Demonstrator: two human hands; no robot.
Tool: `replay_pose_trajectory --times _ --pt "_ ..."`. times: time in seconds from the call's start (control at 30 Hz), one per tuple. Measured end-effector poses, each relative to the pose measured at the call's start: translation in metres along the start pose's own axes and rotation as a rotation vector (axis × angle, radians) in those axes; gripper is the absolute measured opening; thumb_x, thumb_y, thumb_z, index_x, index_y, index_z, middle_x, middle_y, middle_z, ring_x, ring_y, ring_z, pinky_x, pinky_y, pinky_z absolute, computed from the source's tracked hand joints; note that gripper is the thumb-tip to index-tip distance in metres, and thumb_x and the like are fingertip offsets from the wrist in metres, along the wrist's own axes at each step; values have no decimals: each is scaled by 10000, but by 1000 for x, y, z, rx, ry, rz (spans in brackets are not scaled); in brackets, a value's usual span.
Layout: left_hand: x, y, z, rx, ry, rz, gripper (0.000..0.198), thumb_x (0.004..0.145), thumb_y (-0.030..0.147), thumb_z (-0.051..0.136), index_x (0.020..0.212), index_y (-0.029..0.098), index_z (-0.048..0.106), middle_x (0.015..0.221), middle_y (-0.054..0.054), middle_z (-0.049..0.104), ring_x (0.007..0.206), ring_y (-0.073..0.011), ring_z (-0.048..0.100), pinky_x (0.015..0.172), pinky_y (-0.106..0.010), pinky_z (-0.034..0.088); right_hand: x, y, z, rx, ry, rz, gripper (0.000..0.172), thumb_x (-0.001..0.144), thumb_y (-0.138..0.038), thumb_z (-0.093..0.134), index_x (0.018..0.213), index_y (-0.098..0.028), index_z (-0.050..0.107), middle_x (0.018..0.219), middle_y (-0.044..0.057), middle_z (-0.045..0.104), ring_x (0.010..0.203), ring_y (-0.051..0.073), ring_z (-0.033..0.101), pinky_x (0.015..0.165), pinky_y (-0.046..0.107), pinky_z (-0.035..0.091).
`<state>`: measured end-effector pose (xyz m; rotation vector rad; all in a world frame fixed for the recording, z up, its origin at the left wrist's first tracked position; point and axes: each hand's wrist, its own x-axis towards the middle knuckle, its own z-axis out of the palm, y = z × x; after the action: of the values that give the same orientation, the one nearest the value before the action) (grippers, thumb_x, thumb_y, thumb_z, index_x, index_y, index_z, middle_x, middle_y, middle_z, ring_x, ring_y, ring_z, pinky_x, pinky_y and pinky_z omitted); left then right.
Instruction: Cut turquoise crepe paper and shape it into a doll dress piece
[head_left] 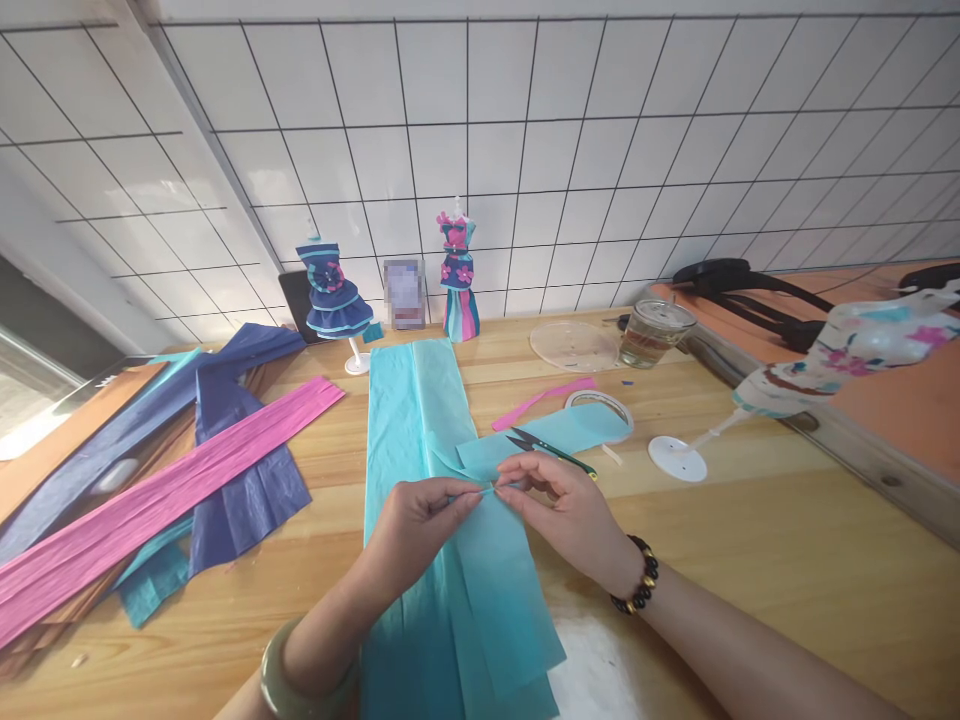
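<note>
My left hand (431, 515) pinches the upper edge of a turquoise crepe paper piece (510, 610) between thumb and fingertips. Close beside it, my right hand (559, 510) pinches the same edge, its other fingers curled. The piece hangs down over a long, folded turquoise crepe paper sheet (401, 420) on the table. Just beyond my right hand, thread snips (551, 448) with dark blades lie partly on another turquoise paper strip (585, 428). That strip overlaps a roll of white tape (606, 396).
Pink (277, 435) and navy paper strips (244, 480) lie at left. A small mannequin in a navy dress (330, 295) and another in a striped dress (459, 290) stand behind. At right are a glass of liquid (656, 335), a clear disc (574, 345) and a patterned mannequin (847, 355).
</note>
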<state>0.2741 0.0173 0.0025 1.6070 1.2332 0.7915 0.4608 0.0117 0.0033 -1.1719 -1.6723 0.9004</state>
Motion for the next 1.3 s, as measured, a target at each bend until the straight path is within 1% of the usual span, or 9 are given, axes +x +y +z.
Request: replay_pose_trajectory --times 0.1,0.27,0.47,0.67,0.93,1.03,1.13,1.2,1.3 --pt "1 0 -1 -50 -11 -27 278 790 419 550 831 186 695 636 11 620 574 -106 480 520 -209 396 1 0 0 4 6 13 109 775 -240 579 881 -218 596 887 25 660 722 135 600 676 263 513" --pt "4 2 -1 -177 -31 -57 307 776 434 558 838 156 672 667 -8 617 625 -131 540 577 -236 473 4 1 1 30 28 70 123 775 -281 577 879 -216 593 890 38 651 736 148 600 682 290 523" --pt "6 6 1 -184 -29 -81 296 770 418 572 838 149 675 673 -14 628 636 -134 551 582 -235 478 7 4 5 208 -31 149 212 768 -310 593 948 -201 565 888 42 650 821 151 609 743 294 515" --pt "7 4 1 -202 -58 -70 290 779 397 571 879 148 682 699 -14 643 631 -122 541 581 -224 471 7 3 8 148 -26 165 221 742 -285 608 938 -189 572 824 24 649 713 138 609 632 269 508" --pt "7 3 0 -209 -91 -84 295 784 399 565 889 147 676 700 -18 630 645 -129 549 596 -237 482 8 10 6 187 -48 162 244 747 -300 608 958 -183 575 794 32 682 743 159 625 666 296 511" --pt "7 1 0 -188 -87 -76 312 779 416 563 903 151 672 708 -21 628 649 -134 546 590 -236 473 8 11 6 188 -52 165 248 745 -300 608 962 -184 577 797 32 691 744 162 631 668 301 513" --pt "8 -2 1 -134 -70 -61 331 769 428 569 939 159 660 595 5 574 545 -113 484 515 -222 420 8 9 8 164 -42 152 244 742 -298 603 960 -191 576 784 26 693 727 163 632 650 301 515" --pt "8 -4 2 -106 -57 -52 335 765 437 568 925 158 661 557 14 551 501 -100 436 480 -217 379 8 7 8 147 -39 150 240 741 -300 601 954 -193 577 778 25 696 719 165 634 641 300 516" --pt "8 -4 3 -90 -41 -36 328 774 441 549 860 150 674 643 -16 608 547 -109 457 496 -221 382 7 4 8 145 -45 162 244 734 -310 609 948 -194 582 779 24 705 728 173 648 661 309 524"
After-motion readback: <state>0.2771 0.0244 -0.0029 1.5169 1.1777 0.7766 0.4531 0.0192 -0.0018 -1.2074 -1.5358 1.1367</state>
